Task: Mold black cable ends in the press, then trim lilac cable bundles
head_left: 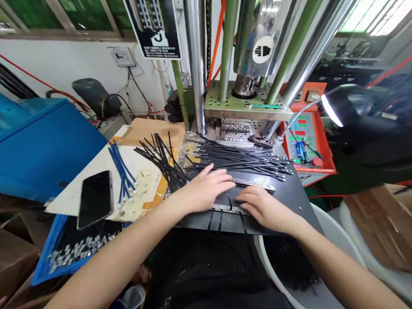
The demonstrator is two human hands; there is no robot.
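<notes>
Black cables [233, 158] with metal ends lie in a heap on the dark work surface [195, 221] below the press. My left hand [205, 188] reaches over a metal strip, palm down, its fingers stretched toward the right. Close on its right is my right hand [258, 204], fingers bent over the near metal fixture [225, 208]; whatever its fingertips pinch, if anything, is too small to make out. Several black cables hang from this fixture over the front edge. Behind the hands lies a second metal strip [258, 185].
A press [248, 109] stands behind the cables, with a lamp [343, 105] and an orange control box [307, 136] at right. Blue cables [123, 172] and a phone [96, 198] lie at left. Below are a blue tray [43, 264] and a white tub [270, 265].
</notes>
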